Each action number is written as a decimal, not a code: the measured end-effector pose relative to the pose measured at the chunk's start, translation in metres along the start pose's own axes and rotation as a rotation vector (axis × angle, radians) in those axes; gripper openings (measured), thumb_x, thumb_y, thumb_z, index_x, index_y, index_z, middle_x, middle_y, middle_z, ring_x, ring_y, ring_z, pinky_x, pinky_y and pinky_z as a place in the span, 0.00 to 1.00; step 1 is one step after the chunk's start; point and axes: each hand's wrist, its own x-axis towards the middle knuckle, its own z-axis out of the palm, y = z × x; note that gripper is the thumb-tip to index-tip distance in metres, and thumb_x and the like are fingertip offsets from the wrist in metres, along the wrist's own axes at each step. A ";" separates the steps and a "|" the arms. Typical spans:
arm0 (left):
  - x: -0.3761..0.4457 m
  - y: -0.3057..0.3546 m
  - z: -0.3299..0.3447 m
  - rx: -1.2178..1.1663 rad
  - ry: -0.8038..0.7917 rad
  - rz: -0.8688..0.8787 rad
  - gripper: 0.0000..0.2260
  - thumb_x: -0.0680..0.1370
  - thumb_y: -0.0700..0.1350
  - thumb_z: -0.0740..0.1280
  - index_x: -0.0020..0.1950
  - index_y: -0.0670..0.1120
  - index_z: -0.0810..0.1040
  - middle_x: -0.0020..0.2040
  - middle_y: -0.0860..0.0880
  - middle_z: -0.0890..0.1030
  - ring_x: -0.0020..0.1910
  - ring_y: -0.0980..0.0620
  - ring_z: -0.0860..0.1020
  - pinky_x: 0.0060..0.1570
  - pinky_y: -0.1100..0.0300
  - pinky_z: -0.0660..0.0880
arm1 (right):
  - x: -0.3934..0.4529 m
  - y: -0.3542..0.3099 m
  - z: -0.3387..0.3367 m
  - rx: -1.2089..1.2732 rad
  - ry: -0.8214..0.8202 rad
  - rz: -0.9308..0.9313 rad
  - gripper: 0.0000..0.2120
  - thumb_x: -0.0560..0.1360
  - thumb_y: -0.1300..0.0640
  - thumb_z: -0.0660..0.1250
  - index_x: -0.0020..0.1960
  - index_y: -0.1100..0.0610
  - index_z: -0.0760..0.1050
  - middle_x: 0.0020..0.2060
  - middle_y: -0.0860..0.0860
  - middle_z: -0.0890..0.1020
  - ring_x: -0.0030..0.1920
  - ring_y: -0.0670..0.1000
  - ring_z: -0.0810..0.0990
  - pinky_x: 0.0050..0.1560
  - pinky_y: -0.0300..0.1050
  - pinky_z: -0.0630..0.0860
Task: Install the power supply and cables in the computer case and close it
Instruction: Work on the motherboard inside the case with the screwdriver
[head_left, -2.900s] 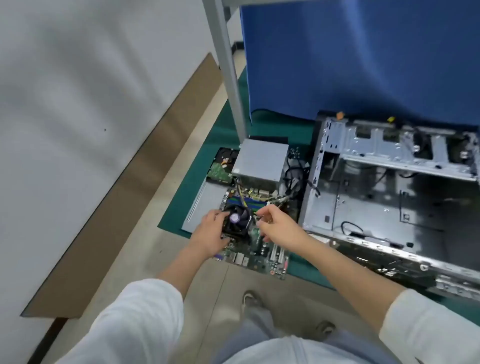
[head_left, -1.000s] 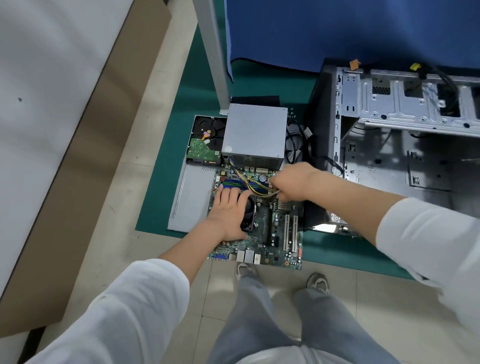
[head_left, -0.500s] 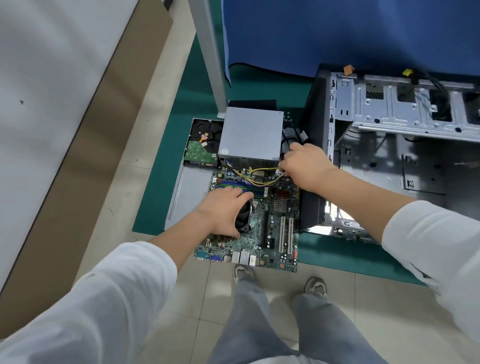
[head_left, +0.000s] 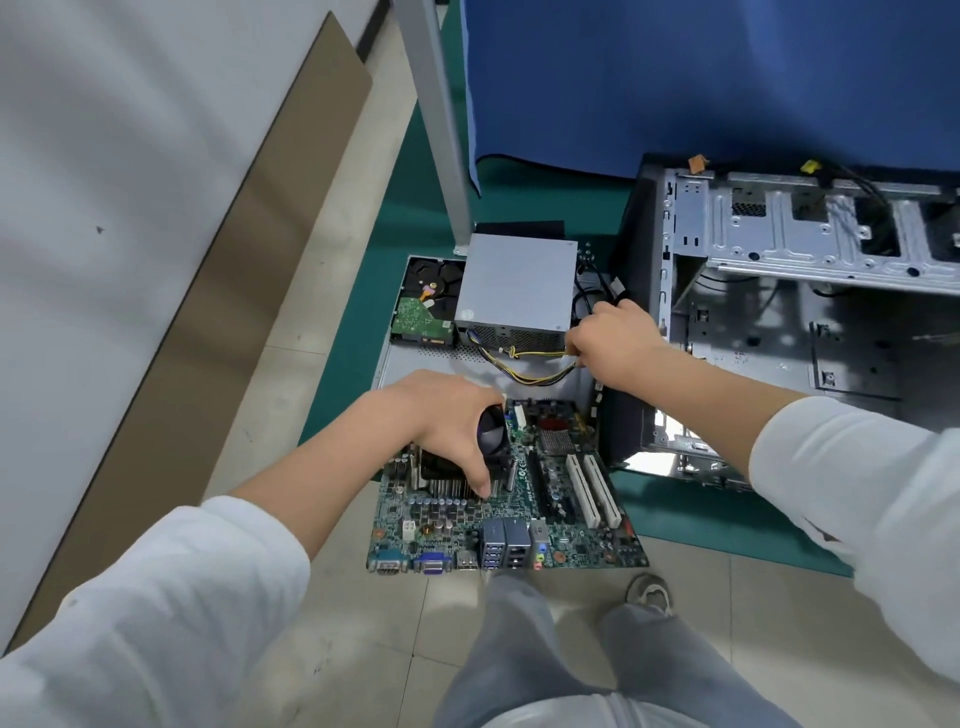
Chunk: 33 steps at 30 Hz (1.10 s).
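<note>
A grey power supply (head_left: 517, 283) lies on a flat grey case panel (head_left: 415, 364) on the floor mat. Yellow and black cables (head_left: 535, 371) run from its front side. My right hand (head_left: 610, 340) is closed around these cables at the supply's right front corner. A green motherboard (head_left: 519, 504) lies nearer to me, partly off the mat. My left hand (head_left: 447, 421) grips its black CPU fan (head_left: 493, 434). The open metal computer case (head_left: 810, 322) lies on its side at the right, its inside bare.
A hard drive (head_left: 423, 301) lies left of the power supply. A grey metal post (head_left: 436, 119) and a blue cloth (head_left: 701, 88) stand behind. A white wall with a brown baseboard runs along the left. My legs and shoes are below the motherboard.
The motherboard has slid toward me, away from the power supply, with my left hand on its fan. My right hand has pulled the yellow cables off the board toward the supply.
</note>
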 end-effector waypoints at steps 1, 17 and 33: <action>-0.004 0.001 -0.001 0.002 -0.004 -0.001 0.50 0.54 0.73 0.70 0.72 0.54 0.63 0.61 0.55 0.77 0.57 0.49 0.76 0.46 0.56 0.73 | -0.001 -0.001 -0.001 -0.025 -0.002 -0.013 0.12 0.77 0.62 0.60 0.55 0.51 0.77 0.49 0.50 0.80 0.55 0.53 0.71 0.51 0.46 0.64; -0.073 0.017 -0.057 0.008 0.122 -0.032 0.54 0.54 0.73 0.71 0.75 0.57 0.57 0.68 0.56 0.73 0.63 0.49 0.74 0.47 0.59 0.67 | -0.027 0.006 -0.026 0.527 -0.151 -0.098 0.15 0.82 0.52 0.54 0.62 0.55 0.75 0.55 0.52 0.80 0.52 0.50 0.77 0.54 0.44 0.72; -0.026 0.132 -0.157 0.085 0.281 0.156 0.54 0.52 0.77 0.67 0.74 0.57 0.59 0.64 0.58 0.75 0.60 0.50 0.74 0.45 0.58 0.68 | -0.105 0.145 -0.040 0.706 0.054 0.312 0.11 0.81 0.53 0.59 0.55 0.56 0.78 0.48 0.54 0.82 0.45 0.53 0.77 0.46 0.45 0.72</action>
